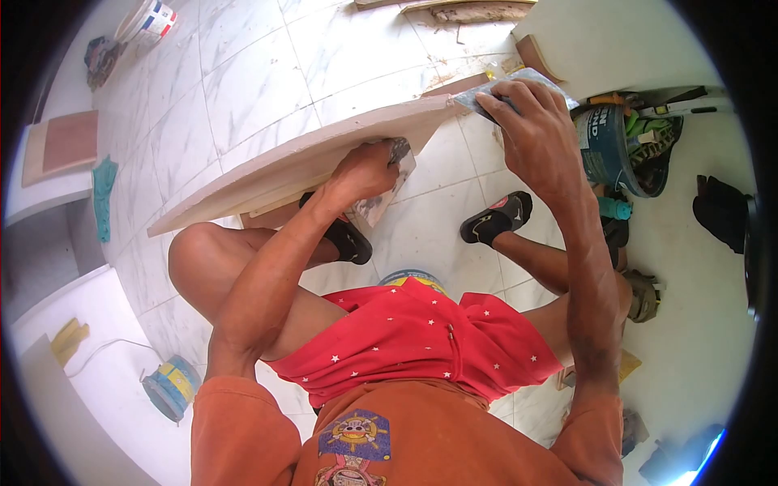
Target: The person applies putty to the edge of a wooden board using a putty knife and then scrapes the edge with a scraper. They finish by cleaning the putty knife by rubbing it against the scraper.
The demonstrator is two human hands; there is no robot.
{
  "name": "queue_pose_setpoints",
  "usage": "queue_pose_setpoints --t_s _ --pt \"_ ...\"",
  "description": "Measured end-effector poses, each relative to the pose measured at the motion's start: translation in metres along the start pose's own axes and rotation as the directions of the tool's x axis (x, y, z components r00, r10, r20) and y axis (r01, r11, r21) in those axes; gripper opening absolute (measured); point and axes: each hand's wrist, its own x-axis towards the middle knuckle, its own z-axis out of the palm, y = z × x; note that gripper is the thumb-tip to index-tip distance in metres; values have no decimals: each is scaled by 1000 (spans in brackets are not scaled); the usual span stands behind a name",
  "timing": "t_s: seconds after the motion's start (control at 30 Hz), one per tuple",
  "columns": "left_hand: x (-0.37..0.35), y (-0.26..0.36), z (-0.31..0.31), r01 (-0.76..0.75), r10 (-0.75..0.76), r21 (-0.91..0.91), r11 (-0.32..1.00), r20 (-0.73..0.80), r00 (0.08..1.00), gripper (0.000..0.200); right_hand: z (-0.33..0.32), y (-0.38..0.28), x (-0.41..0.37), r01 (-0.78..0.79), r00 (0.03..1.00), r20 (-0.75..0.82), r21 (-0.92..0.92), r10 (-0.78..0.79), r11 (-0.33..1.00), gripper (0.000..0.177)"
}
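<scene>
I see an orange short-sleeved T-shirt (470,441) with a cartoon skull print (354,437) on its chest, red shorts (421,340) dotted with small white stars, black slide sandals (496,219) bearing a pale logo, and a bare left hand (369,172) and right hand (531,134).

Tiled floor (243,73) carries bucket (604,146) and wood scraps (478,11)

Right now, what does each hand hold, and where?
The left hand grips the board at its near edge; the right hand holds sandpaper against the board's end.
</scene>
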Motion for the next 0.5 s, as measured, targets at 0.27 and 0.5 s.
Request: queue_pose_setpoints --t_s 0.27,0.5 --pt "2 -1 -1 -13 13 5 1000 20 1000 47 0 -3 13 76 992 107 -48 -70 996 32" --pt "-2 2 -1 9 -9 -1 1000 0 1000 44 -13 10 12 126 984 136 -56 -117 990 27"
